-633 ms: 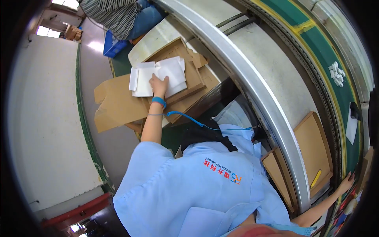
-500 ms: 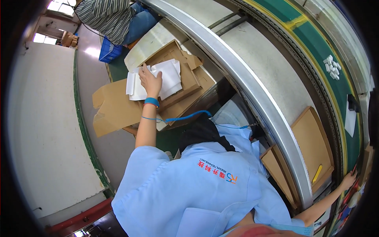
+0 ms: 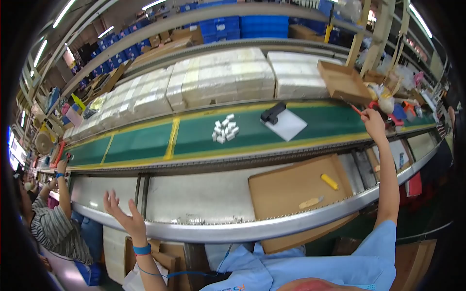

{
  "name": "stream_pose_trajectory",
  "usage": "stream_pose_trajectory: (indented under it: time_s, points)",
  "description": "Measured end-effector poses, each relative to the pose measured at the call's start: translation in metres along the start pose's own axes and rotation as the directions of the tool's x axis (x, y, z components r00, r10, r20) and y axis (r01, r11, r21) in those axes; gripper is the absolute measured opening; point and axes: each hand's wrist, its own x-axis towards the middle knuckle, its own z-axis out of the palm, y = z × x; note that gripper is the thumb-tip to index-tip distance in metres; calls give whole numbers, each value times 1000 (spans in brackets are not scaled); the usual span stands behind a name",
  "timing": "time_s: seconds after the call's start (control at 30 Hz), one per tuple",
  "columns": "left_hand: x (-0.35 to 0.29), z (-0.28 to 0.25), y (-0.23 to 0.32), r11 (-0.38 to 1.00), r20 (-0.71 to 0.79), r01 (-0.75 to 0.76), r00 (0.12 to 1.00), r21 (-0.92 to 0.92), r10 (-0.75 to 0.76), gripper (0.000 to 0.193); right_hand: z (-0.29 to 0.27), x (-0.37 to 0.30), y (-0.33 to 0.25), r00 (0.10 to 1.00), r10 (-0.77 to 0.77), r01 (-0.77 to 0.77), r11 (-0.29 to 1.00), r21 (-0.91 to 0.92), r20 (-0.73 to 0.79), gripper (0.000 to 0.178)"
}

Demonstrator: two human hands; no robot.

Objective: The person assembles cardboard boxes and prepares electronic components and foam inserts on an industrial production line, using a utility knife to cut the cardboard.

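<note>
My right hand (image 3: 374,125) is closed around a slim red-handled tool (image 3: 356,110), whose thin dark tip points toward the far belt edge; its exact kind is unclear. Above the near metal rail, my left hand (image 3: 124,213) is raised with spread fingers, holding nothing. A blue wrist strap (image 3: 142,250) with a cord circles that wrist. On the green conveyor belt (image 3: 199,136) lie a pile of small white blocks (image 3: 225,129) and a white sheet (image 3: 287,125) with a black part (image 3: 274,113) at its corner. A yellow-handled cutter (image 3: 329,182) rests in a shallow cardboard tray (image 3: 276,194).
White foam blocks (image 3: 223,77) line the belt's far side, beside another cardboard tray (image 3: 343,82). Coloured tools and clutter (image 3: 400,110) crowd the right end. A co-worker in a striped shirt (image 3: 56,233) works at the left. An opened carton (image 3: 170,254) sits below the rail.
The view has swung from the carton to the belt. My left hand has left the white packet in the carton and is now raised. My right hand now shows the red tool away from the clutter.
</note>
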Motion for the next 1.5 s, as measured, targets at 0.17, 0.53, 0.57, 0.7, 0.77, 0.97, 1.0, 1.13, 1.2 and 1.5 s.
stream_pose_trajectory:
  time_s: [0.17, 0.53, 0.57, 0.7, 0.77, 0.97, 1.0, 1.13, 1.2, 1.5]
  points:
    - [56, 82, 64, 921, 77, -263, 952, -286, 295, 47, -71, 42, -92, 999, -31, -5, 731, 683, 41, 17]
    - [20, 135, 116, 664, 480, -243, 524, -707, 703, 33, -37, 286, -261, 816, 212, 380, 505, 775, -538, 23]
    - [26, 137, 118, 653, 466, -252, 526, -714, 712, 33, -21, 297, -253, 816, 244, 331, 546, 770, -524, 24]
    - [35, 133, 110, 721, 462, -204, 647, -662, 607, 32, 36, 280, -247, 949, 265, -30, 616, 788, -171, 25]
    - [32, 130, 105, 740, 504, -127, 656, -660, 562, 33, 55, 271, -241, 953, 287, -107, 627, 771, -101, 25]
    - [27, 127, 104, 724, 554, -105, 572, -681, 605, 36, 48, 241, -231, 850, 102, 62, 955, 291, -517, 40]
    - [27, 132, 110, 734, 572, -83, 569, -675, 590, 36, 27, 235, -216, 853, -4, 159, 954, 253, -522, 48]
    - [20, 138, 112, 708, 534, -97, 589, -699, 607, 38, -45, 137, -325, 812, -422, 576, 694, 433, -403, 35]
    - [14, 139, 104, 736, 575, -77, 571, -673, 585, 36, -70, 72, -389, 558, -737, 826, 536, 175, -381, 28]
    - [40, 139, 125, 651, 619, 206, 602, -731, 504, 25, -79, -67, -417, 300, -948, 941, 275, 199, -108, 13]
